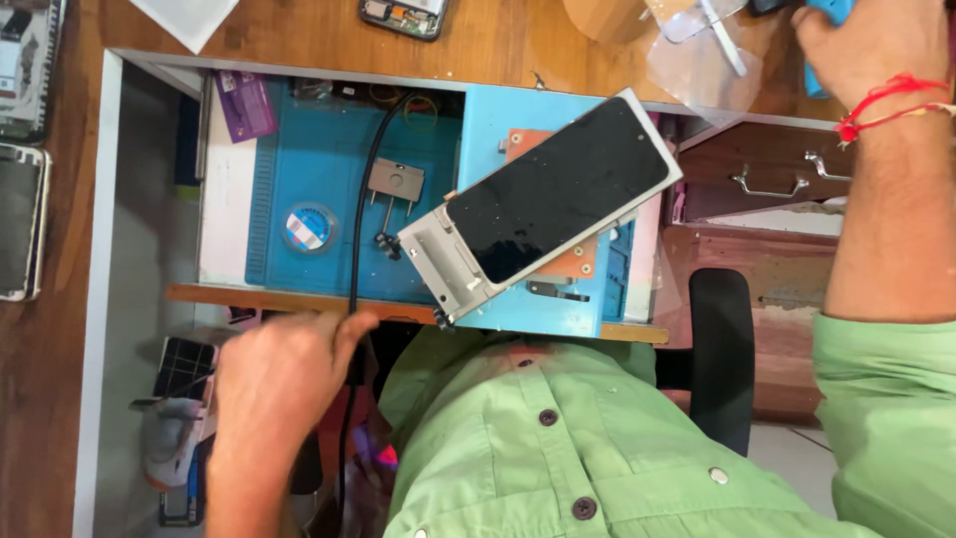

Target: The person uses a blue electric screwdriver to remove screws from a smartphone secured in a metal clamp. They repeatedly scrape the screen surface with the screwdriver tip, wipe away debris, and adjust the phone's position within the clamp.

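My left hand is low on the left, back toward the camera and blurred. Its thumb reaches the black cable where the cable crosses the wooden front edge of the open drawer. Its fingers are hidden beneath it. My right hand, with red thread around the wrist, is at the top right on the desk and grips a blue object that is mostly out of view. In the drawer, a phone with a black screen lies tilted in a grey metal frame on a light blue machine.
A blue mat lines the drawer, with a round disc, a small metal plate and a purple card. Phones lie on the wooden desk. Clear plastic film, a black chair and wooden drawers are right.
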